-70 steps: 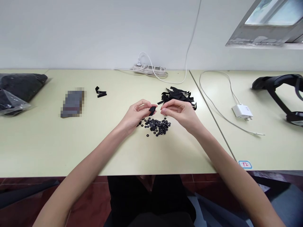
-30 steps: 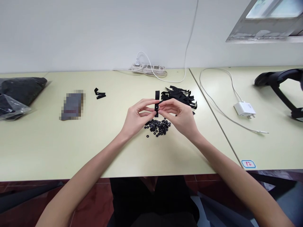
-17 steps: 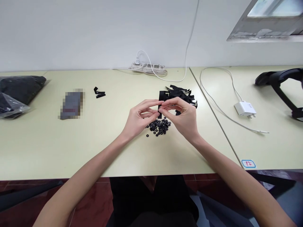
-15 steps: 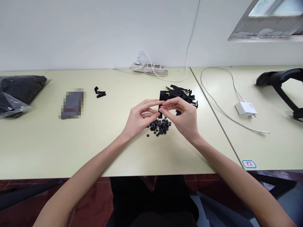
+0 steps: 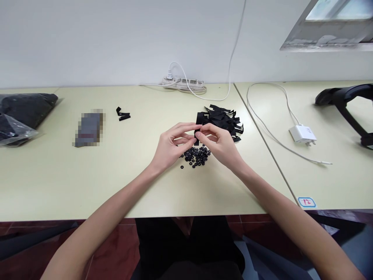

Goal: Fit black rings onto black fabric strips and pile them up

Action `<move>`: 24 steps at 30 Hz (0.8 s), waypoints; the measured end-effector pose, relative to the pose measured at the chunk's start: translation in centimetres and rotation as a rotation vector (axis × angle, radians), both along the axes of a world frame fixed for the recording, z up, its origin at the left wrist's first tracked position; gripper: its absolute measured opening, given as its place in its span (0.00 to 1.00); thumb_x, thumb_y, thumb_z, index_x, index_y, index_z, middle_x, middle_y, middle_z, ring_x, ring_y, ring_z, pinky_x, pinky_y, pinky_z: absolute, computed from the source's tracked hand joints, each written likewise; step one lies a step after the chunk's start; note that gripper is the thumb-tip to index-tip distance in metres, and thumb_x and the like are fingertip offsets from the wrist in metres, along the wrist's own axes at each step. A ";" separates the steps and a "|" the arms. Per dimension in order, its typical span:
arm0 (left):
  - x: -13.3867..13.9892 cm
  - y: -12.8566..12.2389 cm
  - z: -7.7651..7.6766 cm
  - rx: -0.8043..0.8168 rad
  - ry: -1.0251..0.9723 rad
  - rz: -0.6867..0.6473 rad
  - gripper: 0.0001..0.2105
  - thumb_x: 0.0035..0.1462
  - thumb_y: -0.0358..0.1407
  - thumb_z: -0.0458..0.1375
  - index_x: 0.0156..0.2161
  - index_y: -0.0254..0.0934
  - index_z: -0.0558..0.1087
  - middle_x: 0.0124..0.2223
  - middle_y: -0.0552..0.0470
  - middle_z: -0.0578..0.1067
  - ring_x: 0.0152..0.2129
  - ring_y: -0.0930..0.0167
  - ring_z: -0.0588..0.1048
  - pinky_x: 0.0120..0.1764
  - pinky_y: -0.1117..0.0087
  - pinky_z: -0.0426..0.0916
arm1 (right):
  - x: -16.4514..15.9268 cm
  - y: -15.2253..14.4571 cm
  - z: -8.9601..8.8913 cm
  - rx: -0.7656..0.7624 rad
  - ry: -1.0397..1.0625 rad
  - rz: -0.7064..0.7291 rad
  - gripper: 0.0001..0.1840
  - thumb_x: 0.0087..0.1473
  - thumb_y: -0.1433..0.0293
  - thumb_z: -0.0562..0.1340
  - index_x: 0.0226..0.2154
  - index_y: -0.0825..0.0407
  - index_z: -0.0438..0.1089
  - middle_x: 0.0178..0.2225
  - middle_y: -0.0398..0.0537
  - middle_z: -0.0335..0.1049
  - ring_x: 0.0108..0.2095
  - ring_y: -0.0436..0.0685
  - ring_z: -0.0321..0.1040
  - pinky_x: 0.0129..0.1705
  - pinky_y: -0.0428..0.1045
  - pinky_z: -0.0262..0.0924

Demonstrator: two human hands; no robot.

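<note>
Between my two hands a black fabric strip (image 5: 200, 117) stands upright, its lower end showing below the fingertips. My left hand (image 5: 174, 143) pinches the strip's left side with thumb and fingers. From the right, my right hand (image 5: 219, 142) closes thumb and forefinger on the same strip; whether a small part is between them is hidden. Just below the hands lies a loose pile of small black ring-shaped pieces (image 5: 196, 157) with holes in the middle. Behind my right hand is a heap of black fabric strips (image 5: 223, 118), partly covered by its fingers.
Two black strips (image 5: 124, 116) lie left of centre. Farther left are a blurred-out flat item (image 5: 89, 129) and a clear bag of black material (image 5: 26, 114). A power strip (image 5: 183, 83) sits by the wall. To the right are a white charger (image 5: 303, 134), its cable and a black headset-like frame (image 5: 346, 101).
My right hand has shifted slightly down and left, its fingers curling closer, showing more of the strip heap. My left hand stays almost still on the strip.
</note>
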State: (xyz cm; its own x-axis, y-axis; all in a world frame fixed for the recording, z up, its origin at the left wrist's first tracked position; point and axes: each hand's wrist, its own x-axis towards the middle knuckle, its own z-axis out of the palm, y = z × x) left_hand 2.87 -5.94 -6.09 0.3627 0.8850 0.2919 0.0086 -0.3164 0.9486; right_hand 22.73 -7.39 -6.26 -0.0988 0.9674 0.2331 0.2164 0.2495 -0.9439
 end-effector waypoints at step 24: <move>0.1 -0.1 0.1 0.033 0.035 -0.012 0.15 0.67 0.34 0.67 0.56 0.47 0.84 0.61 0.48 0.79 0.40 0.72 0.82 0.51 0.65 0.84 | 0.2 0.4 -0.2 0.005 -0.011 0.014 0.09 0.64 0.60 0.66 0.38 0.47 0.75 0.38 0.46 0.76 0.40 0.57 0.73 0.46 0.56 0.70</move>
